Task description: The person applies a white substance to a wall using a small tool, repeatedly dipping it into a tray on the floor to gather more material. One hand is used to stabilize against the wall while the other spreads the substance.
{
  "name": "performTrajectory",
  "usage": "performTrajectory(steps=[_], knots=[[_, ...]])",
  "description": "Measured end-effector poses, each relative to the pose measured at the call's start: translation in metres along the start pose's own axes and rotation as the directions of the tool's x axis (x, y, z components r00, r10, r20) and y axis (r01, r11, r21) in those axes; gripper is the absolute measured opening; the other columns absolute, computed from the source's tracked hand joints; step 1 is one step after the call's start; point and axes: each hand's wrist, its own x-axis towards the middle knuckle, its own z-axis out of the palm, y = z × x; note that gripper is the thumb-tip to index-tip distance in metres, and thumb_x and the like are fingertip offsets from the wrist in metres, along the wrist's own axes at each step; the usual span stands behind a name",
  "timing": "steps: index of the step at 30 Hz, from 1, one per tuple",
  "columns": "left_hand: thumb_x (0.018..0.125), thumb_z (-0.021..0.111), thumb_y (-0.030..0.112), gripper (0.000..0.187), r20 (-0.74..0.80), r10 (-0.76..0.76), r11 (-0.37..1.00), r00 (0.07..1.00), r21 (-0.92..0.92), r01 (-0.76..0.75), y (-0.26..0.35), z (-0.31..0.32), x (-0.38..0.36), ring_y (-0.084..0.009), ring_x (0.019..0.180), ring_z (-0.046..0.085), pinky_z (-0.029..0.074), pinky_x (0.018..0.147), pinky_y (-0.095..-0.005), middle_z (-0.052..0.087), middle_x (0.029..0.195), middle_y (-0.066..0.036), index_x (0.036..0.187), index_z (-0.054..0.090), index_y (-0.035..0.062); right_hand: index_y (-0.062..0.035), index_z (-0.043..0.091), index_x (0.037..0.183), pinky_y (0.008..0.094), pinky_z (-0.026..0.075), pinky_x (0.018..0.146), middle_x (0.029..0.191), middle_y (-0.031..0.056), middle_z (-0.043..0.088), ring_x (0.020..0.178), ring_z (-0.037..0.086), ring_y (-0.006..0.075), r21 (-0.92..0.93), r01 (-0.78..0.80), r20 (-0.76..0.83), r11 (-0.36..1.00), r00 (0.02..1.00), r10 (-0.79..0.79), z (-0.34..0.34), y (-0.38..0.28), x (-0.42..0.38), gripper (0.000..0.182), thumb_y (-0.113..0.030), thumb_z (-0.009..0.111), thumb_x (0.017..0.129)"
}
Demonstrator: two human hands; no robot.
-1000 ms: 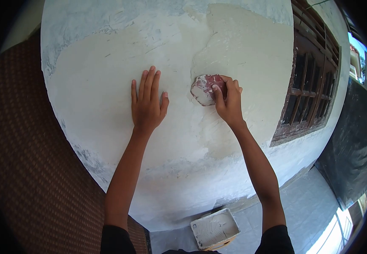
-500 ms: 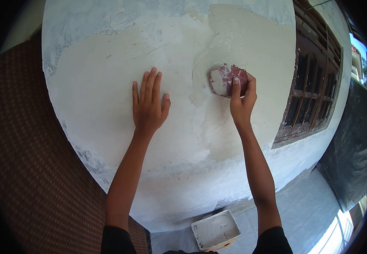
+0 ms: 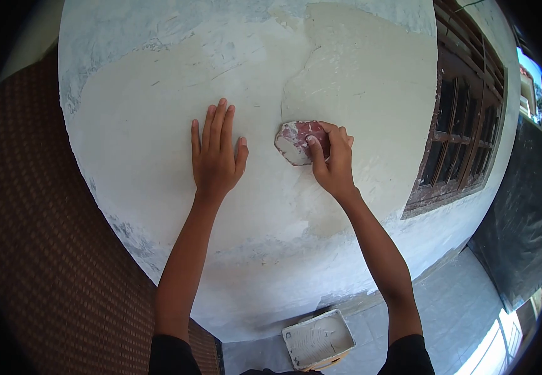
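My left hand (image 3: 216, 153) lies flat against the pale wall (image 3: 139, 137), fingers spread and pointing up, with nothing in it. To its right, my right hand (image 3: 335, 156) grips a dark red, flat scraper (image 3: 302, 142) by its right side, thumb on the face and fingers around the edge. White paste is smeared over the scraper's left part, and its left edge is at the wall. Around it the wall shows cream and bluish-white patches with small scratches.
A brown wooden window (image 3: 458, 131) is set in the wall at the right. Below stands a tray of white paste (image 3: 321, 340) on the grey floor covering (image 3: 452, 306). A brown woven surface (image 3: 64, 237) runs down the left, and a black sheet (image 3: 517, 219) hangs at the far right.
My right hand has moved left and down across the wall with the scraper, closer to my left hand. My left hand has barely shifted.
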Motion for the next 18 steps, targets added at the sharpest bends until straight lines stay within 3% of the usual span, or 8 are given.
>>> performTrajectory(steps=[3,4,6,9,10,14,16,18], knots=[[0.091,0.054,0.017,0.059,0.003,0.002,1.000,1.000,-0.002,-0.002,0.001,0.000,-0.001,-0.0295,0.143,0.035,0.022,0.117,-0.0553,0.038,0.154,-0.010,0.146,0.039,0.0054,0.0015,0.055,0.120,0.0380,0.039,0.090,0.100,0.0137,0.063,0.095,0.054,0.0241,0.186,-0.250,-0.373,0.950,0.877,0.304,-0.002,0.016,0.017,0.028,-0.014,0.056,0.097],[0.091,0.054,0.018,0.059,-0.001,0.002,1.000,1.000,0.000,-0.002,0.000,0.000,0.000,-0.0296,0.143,0.035,0.022,0.117,-0.0553,0.038,0.154,-0.011,0.146,0.039,0.0054,0.0029,0.054,0.121,0.0380,0.040,0.092,0.102,0.0146,0.063,0.096,0.055,0.0249,0.472,-0.215,-0.418,0.855,0.800,0.431,-0.007,0.008,0.020,0.029,-0.014,0.056,0.098],[0.091,0.054,0.018,0.059,0.001,0.001,1.000,1.000,0.004,-0.001,0.000,0.000,0.000,-0.0295,0.143,0.035,0.022,0.117,-0.0553,0.038,0.154,-0.011,0.146,0.039,0.0054,0.0021,0.054,0.121,0.0365,0.041,0.093,0.103,0.0138,0.062,0.098,0.054,0.0233,0.643,-0.173,-0.313,0.746,0.829,0.463,-0.007,0.003,0.018,0.028,-0.013,0.057,0.097],[0.091,0.054,0.018,0.059,0.002,0.000,1.000,1.000,0.000,0.000,0.000,0.000,0.000,-0.0294,0.143,0.035,0.021,0.117,-0.0552,0.038,0.154,-0.011,0.146,0.039,0.0056,-0.0024,0.057,0.120,0.0370,0.033,0.093,0.101,0.0099,0.061,0.096,0.052,0.0220,0.045,-0.042,-0.020,0.998,0.999,0.043,0.000,0.000,0.001,0.027,-0.013,0.060,0.095],[0.091,0.053,0.018,0.058,0.002,0.000,1.000,1.000,0.000,0.000,0.000,0.000,0.000,-0.0294,0.143,0.035,0.022,0.117,-0.0552,0.038,0.153,-0.011,0.146,0.039,0.0056,-0.0035,0.058,0.119,0.0366,0.028,0.093,0.101,0.0106,0.061,0.094,0.051,0.0230,0.008,-0.031,-0.033,0.999,0.999,0.031,0.004,0.003,0.001,0.026,-0.013,0.060,0.095],[0.091,0.053,0.018,0.058,0.002,-0.002,1.000,1.000,0.003,0.002,0.001,-0.001,0.001,-0.0297,0.143,0.035,0.021,0.117,-0.0553,0.039,0.153,-0.011,0.146,0.039,0.0056,0.0044,0.052,0.122,0.0295,0.054,0.075,0.106,0.0131,0.063,0.087,0.064,0.0172,0.335,-0.185,-0.475,0.924,0.814,0.336,-0.014,0.016,0.033,0.028,-0.012,0.054,0.100],[0.092,0.052,0.018,0.057,0.001,0.000,1.000,1.000,0.010,0.000,0.001,-0.001,0.000,-0.0299,0.143,0.035,0.021,0.117,-0.0549,0.039,0.153,-0.011,0.146,0.040,0.0056,0.0045,0.051,0.122,0.0291,0.053,0.078,0.109,0.0132,0.064,0.089,0.064,0.0163,0.565,-0.140,-0.430,0.813,0.791,0.436,-0.017,0.011,0.040,0.028,-0.013,0.055,0.100],[0.092,0.052,0.019,0.057,-0.002,-0.001,1.000,1.000,0.008,0.001,0.001,-0.001,0.001,-0.0300,0.143,0.035,0.021,0.117,-0.0548,0.039,0.153,-0.011,0.146,0.040,0.0056,0.0031,0.052,0.121,0.0328,0.049,0.084,0.106,0.0124,0.063,0.092,0.061,0.0184,0.445,-0.129,-0.297,0.886,0.913,0.282,-0.009,-0.005,0.033,0.027,-0.012,0.056,0.099]])
